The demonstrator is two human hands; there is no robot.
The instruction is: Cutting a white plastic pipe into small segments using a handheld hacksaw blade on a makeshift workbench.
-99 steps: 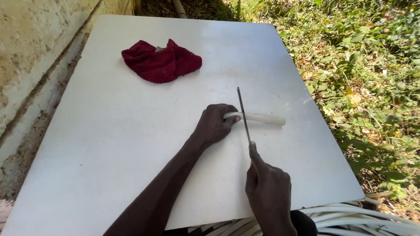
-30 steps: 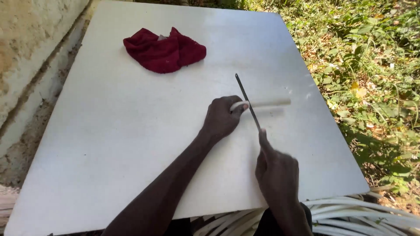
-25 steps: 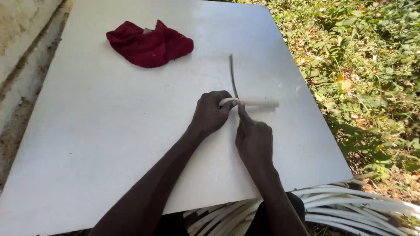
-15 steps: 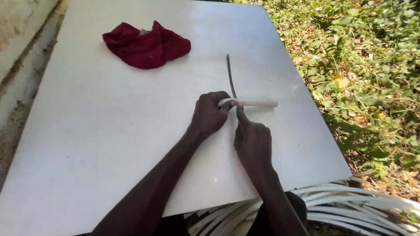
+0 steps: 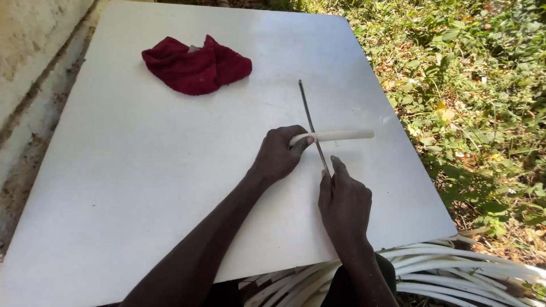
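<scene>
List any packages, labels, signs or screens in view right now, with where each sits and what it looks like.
None in view: no package, label, sign or screen.
The white table carries only a crumpled dark red cloth at its far side.
The left hand holds a pale stick; the right hand holds a thin dark blade across it.

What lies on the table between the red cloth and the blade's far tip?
Nothing: in the head view, bare white table separates the red cloth from the blade.
</scene>
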